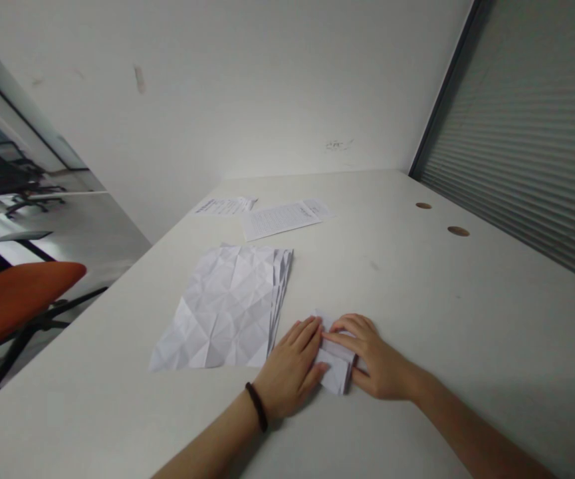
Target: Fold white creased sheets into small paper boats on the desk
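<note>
view: head, the only one.
folded paper (334, 374): on the near part of the table (397, 279), well in from the left and right edges, under and between both hands.
left hand (292, 366): laid flat, fingers together, closed around nothing; it bears on the left side of the folded paper, thumb tip on the near flap.
right hand (374, 362): narrow grip, the right side of the folded paper between thumb and curled fingers; the exact contact under the fingers is hidden.
work done: folding judged well under way; the piece is already small and several layers thick.
work left: layers stand slightly apart at the near right corner, so pressing flat appears unfinished; number of remaining folds cannot be told.
stack (230, 306): white paper toward the table's left edge, just beside the left hand; top sheet covered in angular creases, its facets raised; layered sheets show along its right edge.
printed sheets (287, 218): two, thin, lying toward the far left corner; text too small to read.
table finish: pale, smooth, faintly marked; two round holes (458, 231) near the right edge.
wristband (256, 407): dark, on the left wrist.
</note>
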